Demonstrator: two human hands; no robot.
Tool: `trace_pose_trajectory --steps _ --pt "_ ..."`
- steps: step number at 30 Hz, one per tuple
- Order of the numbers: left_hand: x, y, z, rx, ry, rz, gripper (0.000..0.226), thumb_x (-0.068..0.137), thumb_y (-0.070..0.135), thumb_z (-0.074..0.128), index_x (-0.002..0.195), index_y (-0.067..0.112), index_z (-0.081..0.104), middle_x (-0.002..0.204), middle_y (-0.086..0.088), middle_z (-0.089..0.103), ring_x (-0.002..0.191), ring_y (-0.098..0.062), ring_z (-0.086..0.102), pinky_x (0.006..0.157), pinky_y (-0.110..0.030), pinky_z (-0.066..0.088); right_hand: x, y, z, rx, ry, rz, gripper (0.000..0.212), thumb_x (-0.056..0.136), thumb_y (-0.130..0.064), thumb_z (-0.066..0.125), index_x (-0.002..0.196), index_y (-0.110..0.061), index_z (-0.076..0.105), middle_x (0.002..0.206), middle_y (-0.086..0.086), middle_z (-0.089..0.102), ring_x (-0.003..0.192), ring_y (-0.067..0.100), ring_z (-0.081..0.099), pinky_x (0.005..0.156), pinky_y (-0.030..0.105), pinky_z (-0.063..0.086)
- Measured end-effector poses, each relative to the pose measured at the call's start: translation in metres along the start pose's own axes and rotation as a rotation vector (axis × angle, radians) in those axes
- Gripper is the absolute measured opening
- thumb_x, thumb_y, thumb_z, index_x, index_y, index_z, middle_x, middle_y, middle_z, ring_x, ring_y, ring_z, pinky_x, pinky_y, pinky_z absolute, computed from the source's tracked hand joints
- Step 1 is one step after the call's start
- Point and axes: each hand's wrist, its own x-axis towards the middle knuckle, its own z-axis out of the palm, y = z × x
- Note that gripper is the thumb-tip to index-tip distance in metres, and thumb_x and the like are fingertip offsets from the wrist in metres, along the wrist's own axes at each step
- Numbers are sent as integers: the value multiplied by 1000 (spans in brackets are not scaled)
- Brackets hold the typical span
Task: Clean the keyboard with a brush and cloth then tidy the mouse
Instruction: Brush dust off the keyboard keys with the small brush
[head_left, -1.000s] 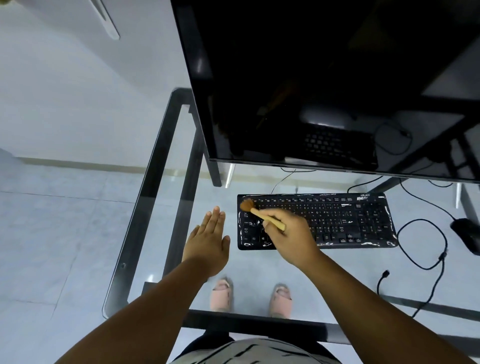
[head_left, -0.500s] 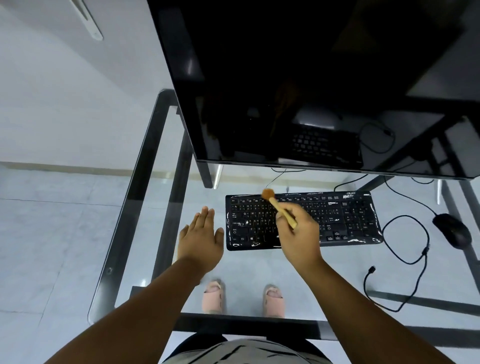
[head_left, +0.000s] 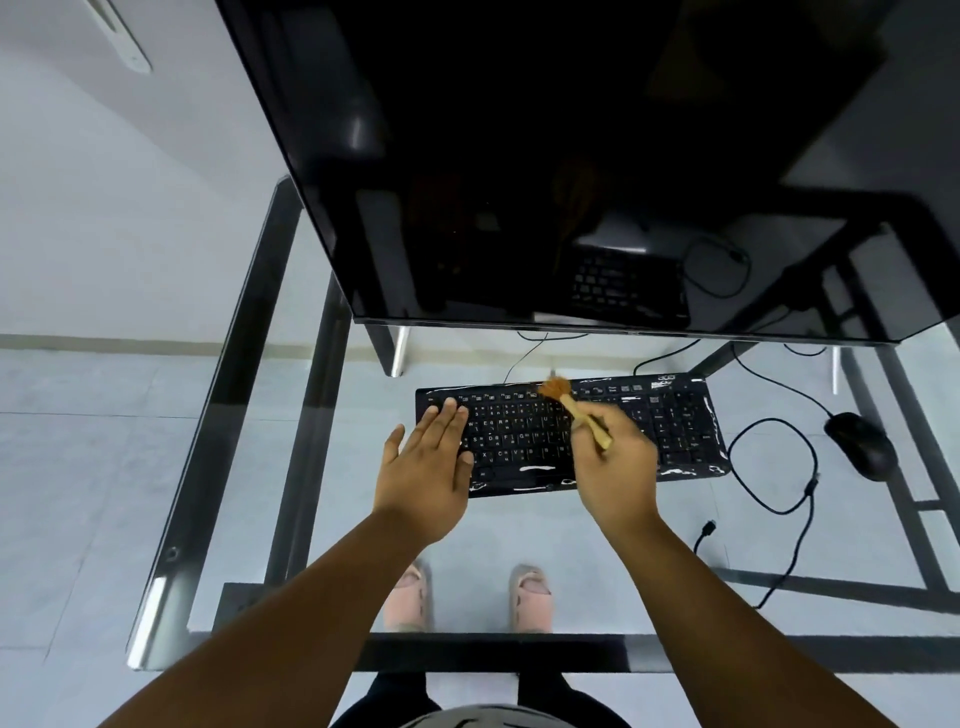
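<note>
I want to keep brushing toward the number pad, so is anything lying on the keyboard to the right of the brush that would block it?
Nothing visible blocks it. The right hand grips the brush over the keyboard, whose right keys lie bare. The mouse and cable sit off it, further right.

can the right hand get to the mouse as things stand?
Probably yes, but not freely. The mouse lies in the open on the glass desk, right of the keyboard, with only its cable between. But the right hand has its grip on the brush.
</note>
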Motion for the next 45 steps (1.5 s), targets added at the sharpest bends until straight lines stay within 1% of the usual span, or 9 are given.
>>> trace_pose_trajectory --steps 4,7,11,15,22,27,35,40,45 --pt "-1 2 3 24 -10 -21 67 91 49 3 155 27 10 162 11 3 149 -8 0 119 -41 1 -7 8 -10 -31 -86 -68 23 88 -4 61 106 -15 71 70 -11 64 48 9 49 46 17 37" --pt "1 12 2 17 9 -70 65 93 47 10 154 25 14 162 9 8 149 -11 5 118 -41 3 0 17 -20 4 78 30 23 89 -5 59 108 -14 70 73 -4 66 52 12 54 49 26 42" --pt "5 27 4 38 38 -120 70 90 49 6 152 21 22 161 1 19 148 -19 13 117 -44 9 7 15 -27 16 -68 -2 23 90 -7 59 106 -18 70 71 -4 66 54 19 57 46 30 43" --pt "10 38 6 68 76 -143 69 90 49 13 149 18 30 158 -5 27 146 -29 21 115 -45 15 19 24 -39 15 120 96 22 90 -7 57 104 -18 71 69 -4 65 55 20 56 50 31 46" --pt "17 54 12 33 34 -18 74 88 52 3 154 21 16 163 4 10 149 -15 7 119 -36 4 30 46 -54 55 156 162 20 89 -16 55 100 -26 69 73 -4 68 65 24 64 63 43 55" --pt "15 59 17 44 16 5 81 82 56 -2 154 22 16 162 6 10 149 -12 6 119 -35 4 34 47 -67 49 241 194 20 91 -14 56 107 -20 68 87 -1 71 76 22 65 72 38 55" --pt "11 63 20 -44 111 -137 84 85 66 7 155 20 11 163 3 10 149 -13 4 120 -37 4 12 22 -40 401 -5 92 11 90 -1 60 94 -11 63 78 6 72 69 17 73 63 44 60" --pt "-5 56 20 -48 139 -202 103 77 84 14 155 16 7 163 0 5 150 -16 2 119 -37 3 0 -1 -5 361 -268 20 7 86 -26 63 88 -19 63 71 2 71 67 17 71 63 40 58" --pt "-17 28 13 -43 113 -237 118 68 92 20 154 13 3 163 -2 0 150 -16 -3 120 -39 -1 2 -1 2 105 14 -17 8 86 -13 64 81 -17 60 54 -3 58 44 6 47 45 24 38"
